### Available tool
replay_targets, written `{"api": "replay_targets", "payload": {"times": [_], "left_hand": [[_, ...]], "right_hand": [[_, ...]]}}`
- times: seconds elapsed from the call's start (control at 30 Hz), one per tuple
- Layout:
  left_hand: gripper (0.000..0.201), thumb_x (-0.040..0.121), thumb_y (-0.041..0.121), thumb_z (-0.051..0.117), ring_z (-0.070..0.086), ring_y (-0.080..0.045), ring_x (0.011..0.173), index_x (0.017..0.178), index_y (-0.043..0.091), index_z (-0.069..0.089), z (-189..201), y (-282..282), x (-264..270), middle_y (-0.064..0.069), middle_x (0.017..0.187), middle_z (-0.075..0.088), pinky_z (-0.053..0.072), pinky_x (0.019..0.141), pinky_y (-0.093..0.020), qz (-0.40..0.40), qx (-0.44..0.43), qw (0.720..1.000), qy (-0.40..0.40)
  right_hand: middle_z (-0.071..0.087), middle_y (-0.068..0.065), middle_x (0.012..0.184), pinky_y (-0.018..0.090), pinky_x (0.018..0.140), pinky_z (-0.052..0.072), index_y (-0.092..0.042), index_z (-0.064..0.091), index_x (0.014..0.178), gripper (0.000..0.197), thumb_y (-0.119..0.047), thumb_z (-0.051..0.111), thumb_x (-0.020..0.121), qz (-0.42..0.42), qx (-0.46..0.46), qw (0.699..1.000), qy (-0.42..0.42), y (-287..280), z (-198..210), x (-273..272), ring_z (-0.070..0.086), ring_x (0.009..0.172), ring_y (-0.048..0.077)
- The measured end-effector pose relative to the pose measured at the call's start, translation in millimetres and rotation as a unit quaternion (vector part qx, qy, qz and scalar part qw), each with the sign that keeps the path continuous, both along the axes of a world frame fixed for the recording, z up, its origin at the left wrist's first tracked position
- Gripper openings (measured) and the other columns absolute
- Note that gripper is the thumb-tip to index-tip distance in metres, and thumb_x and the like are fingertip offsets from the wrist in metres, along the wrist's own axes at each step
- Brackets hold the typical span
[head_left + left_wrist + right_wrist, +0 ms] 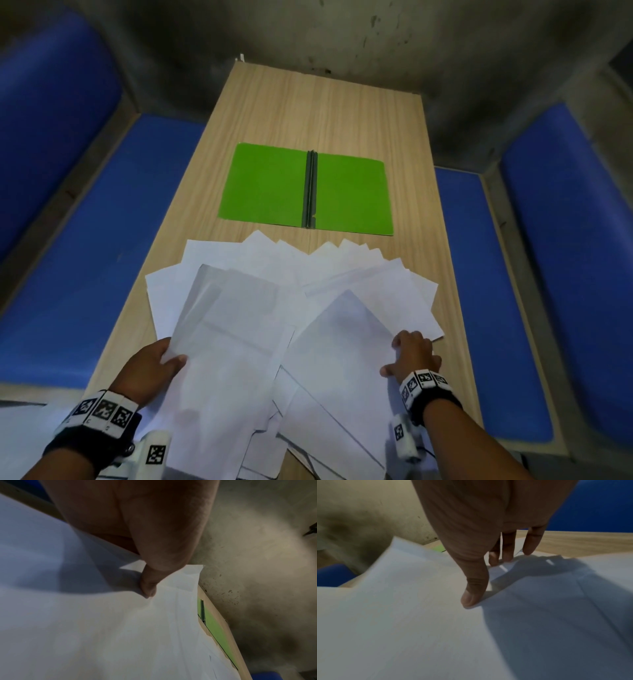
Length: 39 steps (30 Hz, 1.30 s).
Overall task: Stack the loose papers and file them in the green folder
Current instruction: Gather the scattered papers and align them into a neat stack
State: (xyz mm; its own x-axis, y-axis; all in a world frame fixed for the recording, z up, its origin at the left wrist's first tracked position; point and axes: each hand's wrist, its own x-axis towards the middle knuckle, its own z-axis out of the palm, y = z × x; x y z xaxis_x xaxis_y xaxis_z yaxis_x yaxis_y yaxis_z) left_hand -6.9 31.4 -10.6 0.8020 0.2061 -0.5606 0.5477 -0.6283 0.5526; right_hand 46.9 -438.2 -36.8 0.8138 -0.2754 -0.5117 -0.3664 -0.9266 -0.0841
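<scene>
Several loose white papers (291, 301) lie fanned over the near half of the wooden table (308, 109). Beyond them the green folder (270, 186) lies open and flat, its dark spine in the middle. My left hand (161, 359) pinches a lifted sheet (226, 342) at its left edge, thumb on top; the left wrist view shows the thumb (149, 586) pressing the paper (120, 628), with the other fingers hidden beneath. My right hand (414, 353) rests with straight fingers on the sheets at the right, fingertips (528, 549) and thumb touching the paper (419, 615).
Blue padded benches (85, 260) flank the table on both sides, the right one (486, 291) close to its edge. A grey concrete floor (342, 41) lies past the far end. Bare wood shows beyond the folder.
</scene>
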Motion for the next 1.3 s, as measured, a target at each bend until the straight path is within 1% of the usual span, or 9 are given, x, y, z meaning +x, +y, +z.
{"api": "replay_targets", "payload": {"times": [0.1, 0.2, 0.43, 0.67, 0.77, 0.93, 1.07, 1.17, 1.3], "left_hand": [[0.025, 0.095, 0.015, 0.063, 0.059, -0.024, 0.091, 0.119, 0.011, 0.065, 4, 0, -4, -0.005, 0.100, 0.066, 0.041, 0.078, -0.033, 0.003, 0.004, 1.000, -0.003], [0.024, 0.095, 0.016, 0.062, 0.059, -0.024, 0.091, 0.118, 0.011, 0.065, 6, 0, -7, -0.005, 0.100, 0.066, 0.041, 0.078, -0.033, 0.004, 0.006, 1.000, -0.001], [0.028, 0.095, 0.017, 0.062, 0.056, -0.023, 0.092, 0.122, 0.010, 0.063, 8, 3, -16, -0.010, 0.110, 0.068, 0.040, 0.082, -0.033, 0.005, 0.018, 1.000, -0.002], [0.030, 0.095, 0.017, 0.062, 0.055, -0.024, 0.093, 0.124, 0.008, 0.063, 5, 4, -20, -0.015, 0.116, 0.068, 0.040, 0.083, -0.034, 0.005, 0.009, 1.000, 0.005], [0.029, 0.095, 0.016, 0.062, 0.055, -0.024, 0.092, 0.123, 0.008, 0.063, 4, 2, -19, -0.015, 0.115, 0.068, 0.040, 0.082, -0.034, 0.008, 0.004, 1.000, 0.002], [0.027, 0.095, 0.015, 0.061, 0.058, -0.024, 0.093, 0.121, 0.009, 0.064, 2, -3, -14, -0.013, 0.114, 0.069, 0.041, 0.080, -0.034, -0.009, -0.010, 1.000, 0.005], [0.026, 0.095, 0.014, 0.061, 0.057, -0.024, 0.093, 0.120, 0.008, 0.064, 1, -10, -8, -0.012, 0.111, 0.068, 0.041, 0.080, -0.034, -0.019, -0.010, 1.000, 0.005], [0.024, 0.095, 0.014, 0.062, 0.059, -0.025, 0.091, 0.118, 0.009, 0.065, -1, -14, -4, -0.014, 0.110, 0.069, 0.042, 0.080, -0.035, -0.026, -0.009, 1.000, 0.008], [0.022, 0.095, 0.014, 0.062, 0.060, -0.027, 0.090, 0.116, 0.010, 0.065, -4, -19, -3, -0.012, 0.104, 0.069, 0.043, 0.078, -0.035, -0.028, -0.011, 1.000, 0.008]], "right_hand": [[0.046, -0.015, 0.099, 0.035, 0.079, 0.040, -0.028, 0.050, 0.105, 0.063, -0.014, 0.086, 0.055, -0.009, 0.053, 0.998, -0.042, -4, 0, 2, 0.049, 0.102, 0.015], [0.057, -0.017, 0.083, 0.037, 0.085, 0.048, -0.029, 0.052, 0.093, 0.042, -0.006, 0.076, 0.068, -0.021, 0.066, 0.997, -0.026, -8, -1, 7, 0.060, 0.093, 0.017], [0.065, -0.002, 0.064, 0.029, 0.056, 0.049, -0.017, 0.058, 0.069, 0.015, -0.015, 0.069, 0.079, -0.040, 0.131, 0.989, -0.061, -13, 14, 10, 0.062, 0.062, 0.020], [0.059, 0.003, 0.073, 0.030, 0.064, 0.040, -0.007, 0.059, 0.079, 0.010, -0.009, 0.064, 0.087, -0.210, 0.170, 0.942, -0.197, -48, 58, -23, 0.056, 0.073, 0.028], [0.062, 0.010, 0.086, 0.028, 0.074, 0.039, -0.011, 0.061, 0.086, 0.007, -0.015, 0.066, 0.083, -0.255, 0.124, 0.951, -0.126, -52, 48, -60, 0.058, 0.085, 0.027], [0.066, 0.014, 0.075, 0.031, 0.066, 0.043, -0.004, 0.067, 0.076, 0.015, -0.018, 0.067, 0.077, -0.322, 0.153, 0.934, 0.013, -7, 11, -114, 0.059, 0.070, 0.027], [0.059, 0.009, 0.065, 0.028, 0.061, 0.042, -0.001, 0.063, 0.071, 0.035, -0.031, 0.081, 0.069, -0.430, 0.227, 0.873, -0.012, 24, -6, -115, 0.058, 0.064, 0.024], [0.057, 0.009, 0.076, 0.024, 0.069, 0.042, -0.002, 0.063, 0.091, 0.060, -0.039, 0.089, 0.052, -0.479, 0.253, 0.840, -0.043, 39, -19, -109, 0.057, 0.068, 0.022], [0.071, 0.014, 0.096, 0.026, 0.078, 0.045, 0.006, 0.067, 0.099, 0.048, -0.023, 0.087, 0.066, -0.476, 0.282, 0.832, -0.044, 45, -23, -97, 0.068, 0.096, 0.030]]}}
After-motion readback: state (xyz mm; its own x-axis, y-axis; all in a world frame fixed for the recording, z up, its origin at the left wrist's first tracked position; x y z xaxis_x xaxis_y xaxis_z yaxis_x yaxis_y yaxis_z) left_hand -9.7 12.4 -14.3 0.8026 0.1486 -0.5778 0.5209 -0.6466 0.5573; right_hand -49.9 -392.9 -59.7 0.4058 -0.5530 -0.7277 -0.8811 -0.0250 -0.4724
